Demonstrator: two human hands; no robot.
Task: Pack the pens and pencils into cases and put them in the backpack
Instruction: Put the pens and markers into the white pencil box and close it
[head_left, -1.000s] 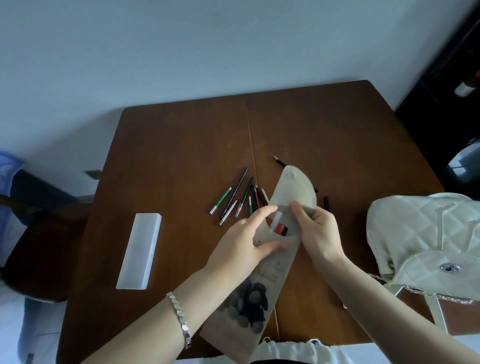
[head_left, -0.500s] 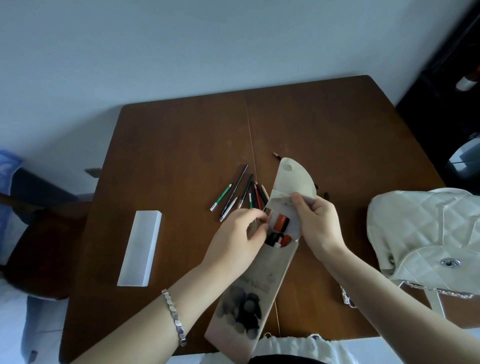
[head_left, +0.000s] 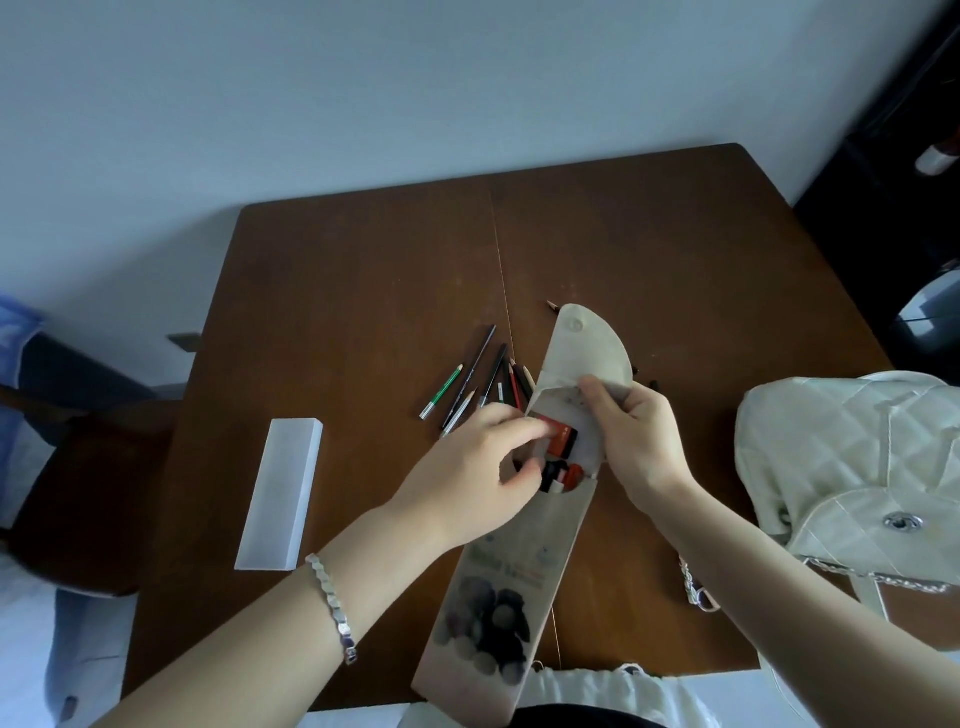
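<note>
Head view: our left hand (head_left: 483, 470) pinches red-capped pens (head_left: 560, 457) at the beige pouch (head_left: 524, 561) mouth, while our right hand (head_left: 631, 431) pinches the pouch's rim open. We should push them deep and straight. Loose pencils (head_left: 483, 382) lie just beyond the pouch, the backpack (head_left: 841, 467) to its right, a white case (head_left: 280, 493) to its left.

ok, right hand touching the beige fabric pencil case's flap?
Touching. The head view shows the right hand with thumb and fingers pinching the beige fabric pencil case at the base of its open flap, no gap visible.
</note>
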